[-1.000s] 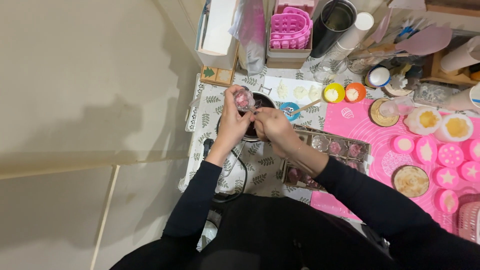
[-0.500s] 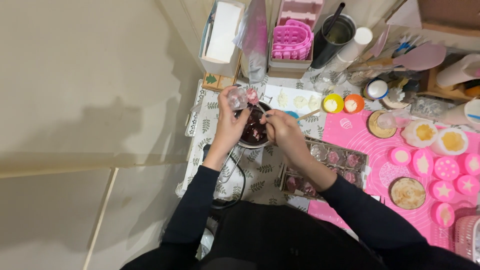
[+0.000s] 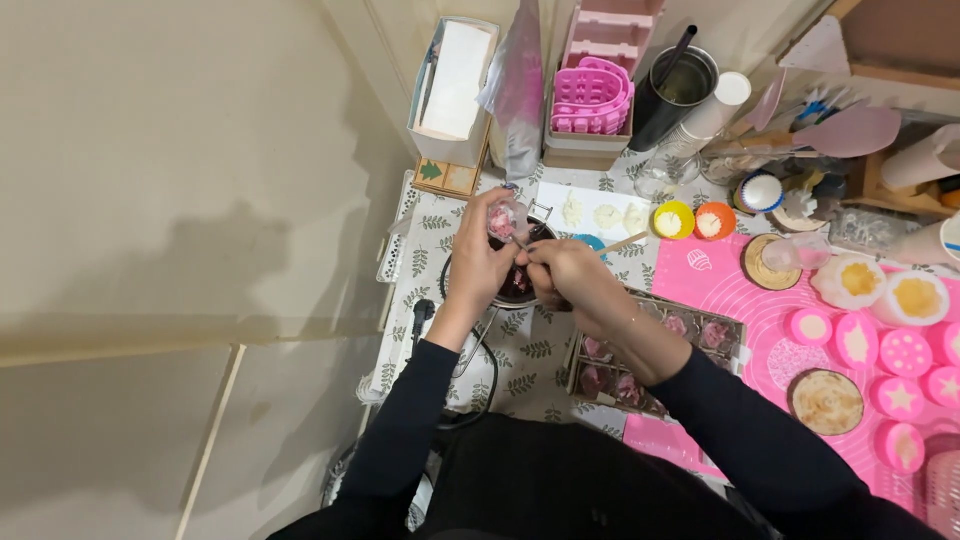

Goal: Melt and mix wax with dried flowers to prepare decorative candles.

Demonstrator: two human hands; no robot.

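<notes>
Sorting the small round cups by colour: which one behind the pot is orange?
The orange cup, right of the yellow cup; both hold pale filling.

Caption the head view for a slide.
Left hand holds a small clear mold over a dark pot; right hand beside it.

Top centre of frame: open white carton [image 3: 455,85], upright; clear-pink plastic bag [image 3: 517,85] right of it; small card with green tree [image 3: 447,177] below carton. No screens or signs visible.
</notes>
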